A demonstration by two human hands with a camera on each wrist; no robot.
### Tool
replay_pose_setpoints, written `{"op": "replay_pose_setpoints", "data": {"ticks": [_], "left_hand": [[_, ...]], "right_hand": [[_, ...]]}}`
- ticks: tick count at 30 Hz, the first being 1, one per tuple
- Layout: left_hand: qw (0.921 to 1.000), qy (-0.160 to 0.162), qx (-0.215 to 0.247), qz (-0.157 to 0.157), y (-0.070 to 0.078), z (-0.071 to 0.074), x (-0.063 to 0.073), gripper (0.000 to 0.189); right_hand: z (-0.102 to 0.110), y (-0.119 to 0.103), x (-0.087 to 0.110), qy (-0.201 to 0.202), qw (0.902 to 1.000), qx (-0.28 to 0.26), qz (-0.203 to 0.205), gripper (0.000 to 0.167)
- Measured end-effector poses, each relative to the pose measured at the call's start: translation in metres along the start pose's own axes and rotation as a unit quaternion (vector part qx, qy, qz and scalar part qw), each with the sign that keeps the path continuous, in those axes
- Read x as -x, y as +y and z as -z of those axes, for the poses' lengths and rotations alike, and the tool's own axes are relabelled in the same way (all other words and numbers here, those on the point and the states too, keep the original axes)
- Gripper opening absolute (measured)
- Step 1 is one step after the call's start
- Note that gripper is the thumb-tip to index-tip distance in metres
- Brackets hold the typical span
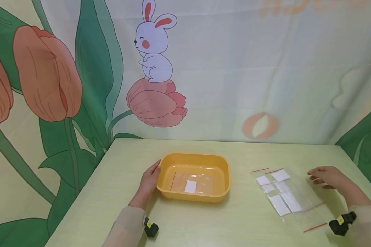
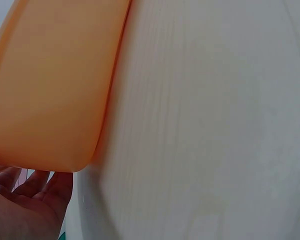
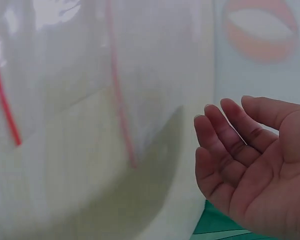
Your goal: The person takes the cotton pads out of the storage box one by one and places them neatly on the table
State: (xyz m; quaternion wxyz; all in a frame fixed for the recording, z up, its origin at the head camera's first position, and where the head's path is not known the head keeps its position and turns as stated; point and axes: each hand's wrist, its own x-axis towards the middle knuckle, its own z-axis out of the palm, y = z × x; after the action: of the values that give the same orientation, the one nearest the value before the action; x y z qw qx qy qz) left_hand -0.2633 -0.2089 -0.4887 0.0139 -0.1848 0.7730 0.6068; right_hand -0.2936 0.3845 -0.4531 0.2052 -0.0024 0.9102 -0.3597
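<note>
A yellow plastic basin (image 1: 193, 198) stands on the table, with a clear zip bag (image 1: 204, 183) in it that has a white card (image 1: 190, 186) inside. My left hand (image 1: 149, 178) holds the basin by its left end; in the left wrist view the fingers (image 2: 55, 192) lie against that end, partly hidden by the basin. On the right, clear zip bags (image 1: 309, 192) with red seal strips lie overlapping, with several white cards (image 1: 279, 204) among them. Just right of these bags, my right hand (image 1: 330, 178) hovers over the table, fingers loosely bent, holding nothing.
The pale table (image 1: 244, 219) reaches back to a printed cloth (image 1: 216, 85) with tulips and a rabbit. A stretch of bare tabletop lies between the basin and the bags. Each wrist carries a small black camera (image 1: 151, 228).
</note>
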Motion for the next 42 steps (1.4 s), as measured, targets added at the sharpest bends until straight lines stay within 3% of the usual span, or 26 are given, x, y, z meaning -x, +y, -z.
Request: {"op": "replay_pose_setpoints", "data": {"ticks": [6,16,23,31,42], "left_hand": [[1.0,-0.002,0.003,-0.004,-0.001,0.001,-0.001,0.047],[1.0,-0.005,0.004,-0.004,0.0,0.001,0.0,0.047],[0.9994,-0.004,-0.005,-0.034,-0.001,0.003,-0.001,0.047],[0.9997,-0.003,-0.01,-0.023,0.0,0.004,0.0,0.047],[0.9995,-0.003,-0.01,-0.03,0.002,0.003,0.004,0.047]], "right_hand": [[0.009,-0.017,0.002,-0.003,0.9994,-0.02,0.028,0.059],[0.008,-0.053,-0.002,-0.018,0.9895,-0.121,0.078,0.062],[0.004,-0.091,-0.004,-0.034,0.9868,-0.121,0.102,0.064],[-0.004,-0.145,-0.011,-0.071,0.9786,-0.136,0.137,0.047],[-0.02,-0.206,-0.029,-0.139,0.9741,-0.093,0.152,0.048]]}}
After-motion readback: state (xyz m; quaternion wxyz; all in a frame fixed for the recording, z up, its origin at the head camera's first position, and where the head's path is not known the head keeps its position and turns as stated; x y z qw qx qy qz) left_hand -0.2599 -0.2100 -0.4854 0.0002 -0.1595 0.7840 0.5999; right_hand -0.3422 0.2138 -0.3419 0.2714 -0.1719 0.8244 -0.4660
